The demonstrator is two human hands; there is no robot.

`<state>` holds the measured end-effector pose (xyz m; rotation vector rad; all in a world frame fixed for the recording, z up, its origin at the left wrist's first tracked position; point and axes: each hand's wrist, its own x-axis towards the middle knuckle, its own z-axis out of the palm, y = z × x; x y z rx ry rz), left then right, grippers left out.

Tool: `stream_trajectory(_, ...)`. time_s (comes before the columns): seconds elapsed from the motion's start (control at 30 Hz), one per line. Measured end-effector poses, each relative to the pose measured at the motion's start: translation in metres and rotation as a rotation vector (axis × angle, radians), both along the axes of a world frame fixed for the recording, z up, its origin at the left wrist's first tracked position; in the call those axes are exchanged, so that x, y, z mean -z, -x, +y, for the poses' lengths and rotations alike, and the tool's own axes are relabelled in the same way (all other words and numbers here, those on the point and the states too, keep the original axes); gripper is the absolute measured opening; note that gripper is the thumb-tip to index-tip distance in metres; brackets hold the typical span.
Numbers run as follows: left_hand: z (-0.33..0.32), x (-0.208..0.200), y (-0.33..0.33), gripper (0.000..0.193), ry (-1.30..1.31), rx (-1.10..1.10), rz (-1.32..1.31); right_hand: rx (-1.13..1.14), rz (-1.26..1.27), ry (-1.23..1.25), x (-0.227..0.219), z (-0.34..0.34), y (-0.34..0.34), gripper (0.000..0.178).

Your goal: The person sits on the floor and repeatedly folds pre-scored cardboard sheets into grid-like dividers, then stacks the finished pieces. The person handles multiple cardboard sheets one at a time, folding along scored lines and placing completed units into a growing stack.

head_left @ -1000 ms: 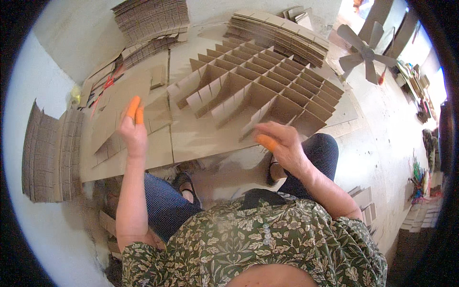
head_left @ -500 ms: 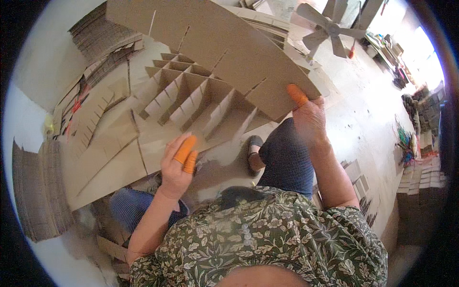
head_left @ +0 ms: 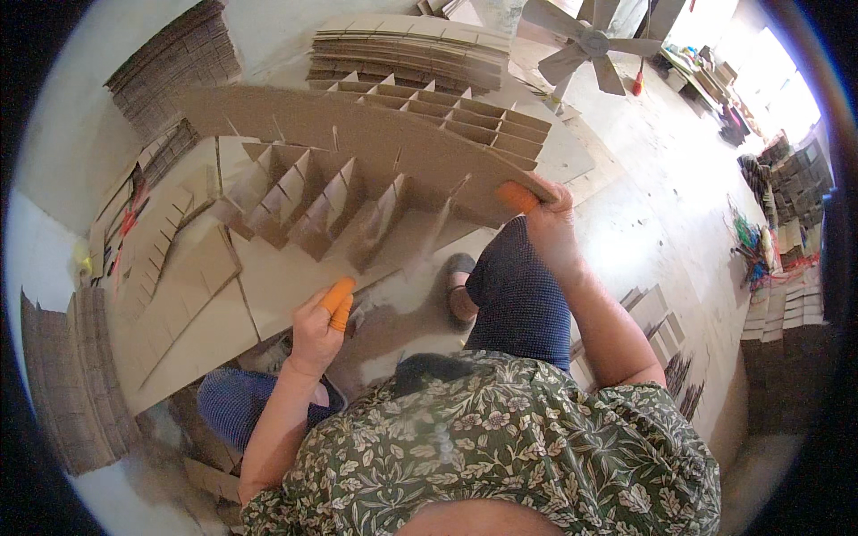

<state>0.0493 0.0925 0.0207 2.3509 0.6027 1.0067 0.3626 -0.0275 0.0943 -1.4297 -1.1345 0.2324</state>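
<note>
My right hand (head_left: 552, 223), an orange finger cot showing on it, grips the right end of a long slotted cardboard strip (head_left: 375, 143). The strip stands tilted across several upright cardboard cross pieces (head_left: 344, 201), which jut toward me from its lower edge. Whether every slot is seated I cannot tell. My left hand (head_left: 317, 330) is closed in front of these pieces, apart from them, with orange cots on its fingers. What it holds, if anything, is hidden. Behind the strip lies a cardboard divider grid (head_left: 474, 121).
Slotted cardboard sheets (head_left: 192, 295) lie on the left of the table. A stack of cardboard strips (head_left: 407, 54) lies at the back, and more stacks (head_left: 76, 384) stand at the far left. A fan (head_left: 593, 43) stands at the back right, and bundled cardboard (head_left: 791, 357) at the right.
My right hand has drawn the strip's right end down and to the left. The strip is tipped more on edge, uncovering the grid behind. My left hand has moved slightly back toward me.
</note>
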Motion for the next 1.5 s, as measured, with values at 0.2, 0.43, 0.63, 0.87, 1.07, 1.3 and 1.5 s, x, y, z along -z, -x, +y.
stream_trajectory(0.2,0.000,-0.007,0.001,0.021,0.040,-0.028,0.032,-0.090,0.099,0.035,0.010,0.003,-0.006,0.017)
stream_trajectory(0.43,0.031,-0.034,0.012,0.025,-0.087,-0.186,-0.024,-0.061,0.176,0.033,0.016,0.004,-0.007,0.015)
stream_trajectory(0.63,0.110,-0.126,-0.006,0.035,-0.385,-0.262,-0.102,-0.080,0.147,0.008,0.005,0.009,-0.002,0.011)
stream_trajectory(0.87,0.215,-0.164,-0.024,0.034,-0.404,-0.213,0.451,-0.063,-0.014,0.156,-0.003,0.014,-0.008,0.010)
stream_trajectory(1.07,0.244,-0.117,-0.029,0.027,-0.289,-0.120,0.376,-0.064,-0.107,0.193,0.018,0.017,-0.007,0.010)
stream_trajectory(1.3,0.220,-0.085,-0.030,0.034,-0.437,-0.245,0.190,-0.118,-0.169,0.115,0.030,0.018,0.003,0.008)
stream_trajectory(1.5,0.094,-0.102,-0.060,0.016,-0.328,-0.098,0.183,-0.152,-0.236,0.007,0.045,0.011,0.014,0.013)
